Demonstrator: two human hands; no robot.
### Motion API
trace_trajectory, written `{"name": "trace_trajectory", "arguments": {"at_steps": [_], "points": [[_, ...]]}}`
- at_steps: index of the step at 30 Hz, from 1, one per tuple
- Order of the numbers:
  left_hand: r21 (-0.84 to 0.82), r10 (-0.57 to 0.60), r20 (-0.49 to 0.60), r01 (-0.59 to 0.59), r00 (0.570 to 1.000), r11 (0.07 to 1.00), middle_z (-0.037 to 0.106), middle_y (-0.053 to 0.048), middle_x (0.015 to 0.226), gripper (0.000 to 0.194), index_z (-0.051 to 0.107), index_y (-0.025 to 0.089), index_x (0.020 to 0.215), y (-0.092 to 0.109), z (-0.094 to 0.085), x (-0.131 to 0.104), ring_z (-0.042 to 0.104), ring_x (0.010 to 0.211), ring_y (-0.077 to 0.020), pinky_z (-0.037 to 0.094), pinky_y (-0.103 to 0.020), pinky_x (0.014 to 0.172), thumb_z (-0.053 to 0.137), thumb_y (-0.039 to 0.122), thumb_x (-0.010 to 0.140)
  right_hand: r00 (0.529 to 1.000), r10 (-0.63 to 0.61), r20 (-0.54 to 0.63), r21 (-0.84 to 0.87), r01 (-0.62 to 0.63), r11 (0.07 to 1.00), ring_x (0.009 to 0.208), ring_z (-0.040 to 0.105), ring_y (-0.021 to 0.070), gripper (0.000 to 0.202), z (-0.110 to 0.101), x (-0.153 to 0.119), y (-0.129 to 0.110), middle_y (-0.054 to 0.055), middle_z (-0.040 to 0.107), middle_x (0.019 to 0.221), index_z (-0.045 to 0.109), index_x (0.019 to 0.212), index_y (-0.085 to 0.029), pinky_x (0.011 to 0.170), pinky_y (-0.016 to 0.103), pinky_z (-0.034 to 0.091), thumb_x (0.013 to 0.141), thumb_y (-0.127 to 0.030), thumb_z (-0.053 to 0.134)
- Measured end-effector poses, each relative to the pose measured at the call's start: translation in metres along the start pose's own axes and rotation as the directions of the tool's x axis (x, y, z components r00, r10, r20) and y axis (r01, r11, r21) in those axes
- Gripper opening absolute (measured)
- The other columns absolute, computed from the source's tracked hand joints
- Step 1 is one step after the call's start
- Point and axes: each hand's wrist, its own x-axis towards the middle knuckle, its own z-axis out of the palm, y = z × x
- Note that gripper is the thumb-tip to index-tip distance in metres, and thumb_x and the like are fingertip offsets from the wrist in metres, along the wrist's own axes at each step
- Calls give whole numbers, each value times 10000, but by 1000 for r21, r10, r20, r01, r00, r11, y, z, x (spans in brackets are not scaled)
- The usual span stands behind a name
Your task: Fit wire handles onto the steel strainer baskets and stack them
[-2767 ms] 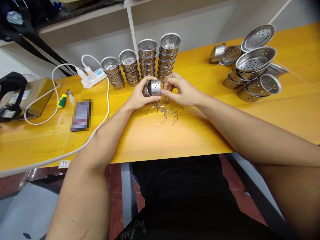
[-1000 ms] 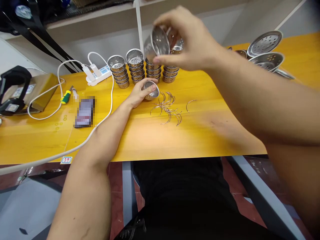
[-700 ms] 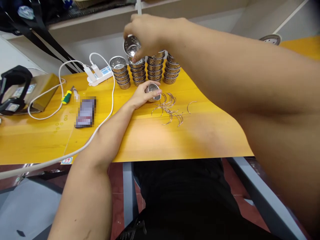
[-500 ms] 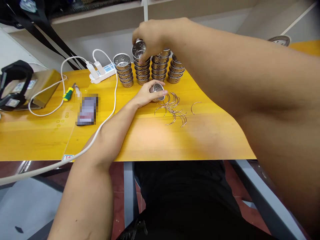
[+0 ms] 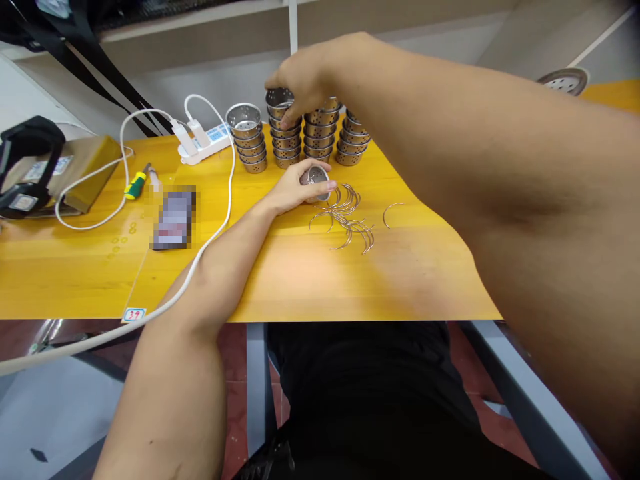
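My left hand (image 5: 296, 191) rests on the yellow table (image 5: 300, 280) and holds a small perforated steel cup (image 5: 315, 179), its mouth facing up toward me. My right hand (image 5: 305, 75) reaches across to the far side. Its fingers grip the top steel cup (image 5: 278, 100) of the second stack (image 5: 285, 141) in a row of cup stacks. My right forearm crosses the right side of the view and hides the table there. A loose pile of curved wire handles (image 5: 346, 220) lies just right of my left hand.
A white power strip (image 5: 204, 139) with a long white cable (image 5: 210, 220) lies at the far left of the stacks. A phone (image 5: 174, 219), a green-yellow screwdriver (image 5: 135, 187) and a cardboard box (image 5: 75, 175) lie on the left. A perforated steel dish (image 5: 565, 80) shows behind my right arm.
My right hand carried a steel cup from in front of me to the row of stacks and lowered it onto the second stack. My left hand stayed on the table with its cup.
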Motion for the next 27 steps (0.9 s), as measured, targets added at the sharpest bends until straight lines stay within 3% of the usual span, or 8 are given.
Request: {"name": "trace_trajectory", "arguments": {"at_steps": [2,4,7,9,11,15,21,27], "points": [[7,6,-6,-6,1000,1000,856,-69,1195,1155,881,196,1365,0,0,-1,781,1105,-270,653,-438,1076,1132,1033,609,999,21,35,46,-22,999,896,702,188,1080,0,-3,-2,-69,887,1010,830,1593,-240,915,384,653,754,-906,973],[0,15,-31,-15,999,1000,867,-85,1229,1201,870,203,1381,-1,-1,-1,805,1142,-294,685,-476,1112,1118,1071,590,996,74,54,92,-79,993,1263,827,272,1305,-4,-13,-11,81,933,1541,693,1839,-189,1173,480,670,778,-870,1033],[-10,23,-71,-24,997,1000,867,-103,1309,1327,806,220,1488,-8,-1,0,833,1225,-338,719,-554,1187,1135,1081,533,986,36,-160,171,-8,985,1824,596,514,1240,-12,-41,-30,314,581,1982,473,2011,-60,1535,745,399,1049,-594,1046],[2,34,-82,-34,996,999,857,-115,1401,1407,748,232,1562,-18,-2,4,840,1309,-365,704,-597,1263,1192,1018,482,913,2,-409,216,94,972,1756,649,515,836,-15,-67,-42,304,662,1873,644,1863,-21,1488,709,463,1119,-272,930],[10,48,-96,-48,994,999,841,-125,1471,1408,715,243,1576,-30,-2,10,841,1370,-384,674,-629,1321,1233,941,467,810,13,-587,259,173,950,1335,831,376,420,-10,-100,-52,216,867,1506,857,1501,-29,1223,520,630,1095,-106,786],[43,85,-168,-79,982,996,837,-127,1430,1112,740,230,1431,-43,-3,19,830,1378,-391,646,-653,1351,1251,738,583,926,13,-377,590,229,774,780,647,206,197,29,-172,-65,32,786,899,878,1048,-175,834,375,521,1011,-94,702],[126,180,-142,-163,973,979,872,-118,1422,974,768,227,1421,-30,-2,13,812,1407,-376,646,-571,1346,1221,578,633,926,-148,-346,649,351,675,1267,838,345,369,105,-219,-62,143,888,1472,898,1319,-219,1115,496,673,1028,-223,672],[200,233,-121,-207,965,958,847,-130,1459,998,735,239,1485,-29,-1,12,797,1512,-427,627,-621,1384,1193,655,701,935,-101,-341,693,322,644,1218,820,341,241,111,-218,-60,125,870,1357,886,1225,-233,1160,527,676,1055,-280,720]]}}
